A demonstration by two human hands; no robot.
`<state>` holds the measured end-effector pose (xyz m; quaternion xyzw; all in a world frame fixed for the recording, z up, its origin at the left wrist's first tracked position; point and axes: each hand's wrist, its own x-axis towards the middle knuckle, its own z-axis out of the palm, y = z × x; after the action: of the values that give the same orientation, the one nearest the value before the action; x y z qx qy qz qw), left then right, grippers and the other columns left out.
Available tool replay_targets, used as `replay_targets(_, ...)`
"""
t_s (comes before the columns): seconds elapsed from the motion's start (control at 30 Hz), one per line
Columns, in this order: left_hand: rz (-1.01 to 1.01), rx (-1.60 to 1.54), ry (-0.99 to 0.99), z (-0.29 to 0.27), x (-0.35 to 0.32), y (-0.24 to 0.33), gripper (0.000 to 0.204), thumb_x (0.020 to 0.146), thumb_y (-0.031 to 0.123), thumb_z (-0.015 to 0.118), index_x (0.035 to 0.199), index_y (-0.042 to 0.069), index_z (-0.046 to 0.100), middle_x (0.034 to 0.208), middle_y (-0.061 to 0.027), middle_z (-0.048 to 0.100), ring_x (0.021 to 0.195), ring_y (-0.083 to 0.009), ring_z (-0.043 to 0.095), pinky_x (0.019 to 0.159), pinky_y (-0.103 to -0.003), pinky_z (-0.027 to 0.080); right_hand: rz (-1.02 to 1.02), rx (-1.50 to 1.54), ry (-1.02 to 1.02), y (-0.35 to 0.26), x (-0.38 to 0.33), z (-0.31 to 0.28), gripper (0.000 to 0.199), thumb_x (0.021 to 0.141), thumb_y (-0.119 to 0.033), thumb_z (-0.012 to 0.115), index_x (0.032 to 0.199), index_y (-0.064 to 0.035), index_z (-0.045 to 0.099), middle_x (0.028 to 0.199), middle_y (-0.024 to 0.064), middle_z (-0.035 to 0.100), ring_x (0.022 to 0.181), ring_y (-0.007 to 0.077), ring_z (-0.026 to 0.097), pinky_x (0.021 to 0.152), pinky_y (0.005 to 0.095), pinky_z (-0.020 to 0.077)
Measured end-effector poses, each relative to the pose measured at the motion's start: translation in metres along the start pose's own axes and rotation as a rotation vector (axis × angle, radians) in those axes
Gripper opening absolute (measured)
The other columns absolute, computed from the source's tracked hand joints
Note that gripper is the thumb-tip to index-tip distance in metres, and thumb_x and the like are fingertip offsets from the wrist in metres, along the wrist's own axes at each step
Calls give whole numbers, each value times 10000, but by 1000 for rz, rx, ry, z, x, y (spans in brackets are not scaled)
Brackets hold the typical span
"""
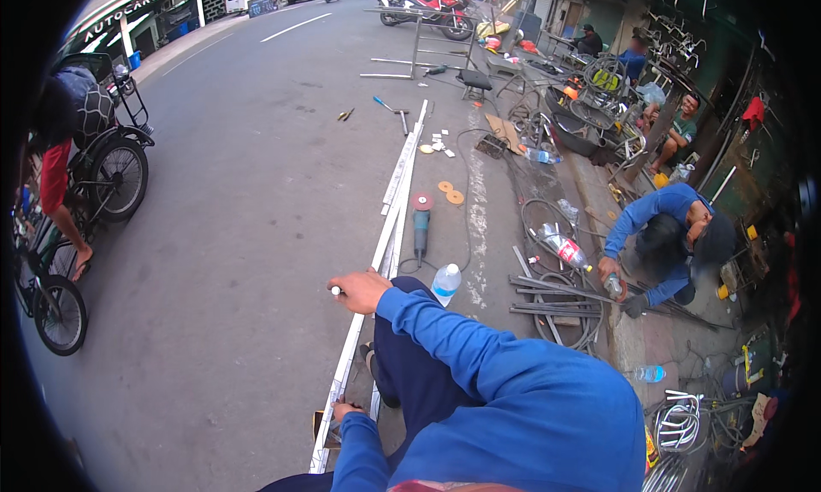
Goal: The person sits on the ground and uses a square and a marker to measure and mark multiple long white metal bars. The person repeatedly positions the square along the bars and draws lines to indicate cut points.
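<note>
On the far left a person in red stands by a bicycle (51,308) with round black tires, on the smooth grey road (231,261). Next comes the long white metal bar (376,244). It is thin, straight and flat, and it lies on the road, running from near the person's feet far up the street beside more bars like it. The left hand (348,411) is low in the picture, at the near end of the bar. Its fingers are curled down, and it touches the bar next to a small flat brown piece; I cannot tell if it grips anything. The right hand (361,290) is higher up, over the same bar. It is closed into a loose fist around a small white stick, like a marker or chalk, whose tip pokes out to the left. Both arms wear soft blue sleeves. Just right of the bar lies a grinder (422,223) with a round red disc and a black cord. A clear plastic bottle (445,284) with a blue cap stands near the person's knee. Farther right, dark metal rods (547,295) and loops of wire lie in a pile, and another person in blue (663,235) bends over them by the curb.
</note>
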<state>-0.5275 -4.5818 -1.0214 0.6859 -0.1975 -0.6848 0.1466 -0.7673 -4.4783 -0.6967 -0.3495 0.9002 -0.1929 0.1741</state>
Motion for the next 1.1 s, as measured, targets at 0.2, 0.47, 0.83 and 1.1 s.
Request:
replay_targets(0.2,-10,11,4,3,-10,4,477,987,452,361,870,106,667,563,10,365,513,-133,358,480,-295,336,-17,39,50,2,-1,0,382,907,-279,543,1283,-213,541,1089,97,665,1029,292,619,934,439,442)
replay_targets(0.47,-18,-23,39,2,8,-1,474,986,449,367,856,100,660,583,-7,385,503,-150,360,456,-279,329,-14,23,26,1,-2,0,325,904,-272,548,1218,-193,567,1082,103,666,1025,291,620,911,418,456)
replay_targets(0.83,-31,-61,10,6,23,-5,496,990,469,337,884,108,659,567,2,382,488,-128,328,450,-281,315,34,68,-5,9,-4,-8,326,876,-250,550,1192,-180,586,1121,88,650,1103,280,575,1002,505,354)
replay_targets(1.1,84,10,86,-2,33,-19,463,974,429,353,873,99,661,569,-39,456,454,-173,421,412,-309,343,-21,204,62,18,0,7,346,867,-273,611,1191,-154,597,1076,157,657,1001,325,630,883,408,487)
